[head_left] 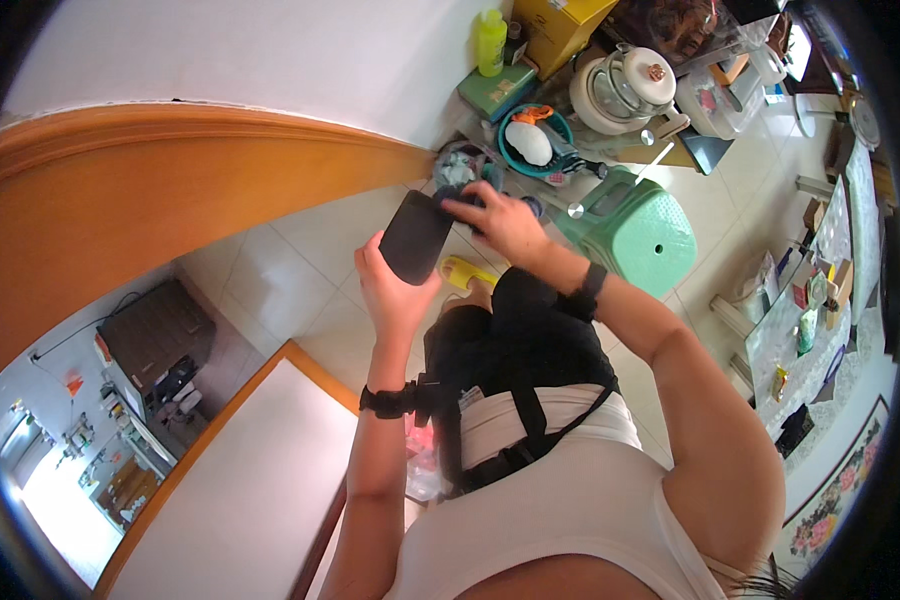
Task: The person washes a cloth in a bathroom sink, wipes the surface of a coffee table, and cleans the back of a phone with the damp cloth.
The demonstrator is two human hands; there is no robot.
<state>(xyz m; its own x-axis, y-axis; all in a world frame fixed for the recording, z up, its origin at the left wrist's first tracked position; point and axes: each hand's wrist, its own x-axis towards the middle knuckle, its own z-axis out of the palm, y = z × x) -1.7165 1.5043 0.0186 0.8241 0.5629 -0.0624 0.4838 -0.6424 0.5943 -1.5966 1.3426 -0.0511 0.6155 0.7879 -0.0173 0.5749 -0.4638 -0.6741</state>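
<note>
A flat black rectangular object (416,238), much like a phone in shape, is held up in front of me. My left hand (400,298) is closed around its lower end, thumb on one side and fingers on the other. Beside its upper right corner is my right hand (510,228), with fingers bent and pressed together around something small and dark that I cannot make out. Whether those fingers touch the black object is unclear. Dark bands circle both of my wrists.
A green plastic stool (645,235) stands on the tiled floor to the right. Beyond are a teal basket (540,168), a clear bag-lined bin (460,165) and a white pot (610,100). An orange door frame (170,150) runs at left; a cluttered table (815,300) stands far right.
</note>
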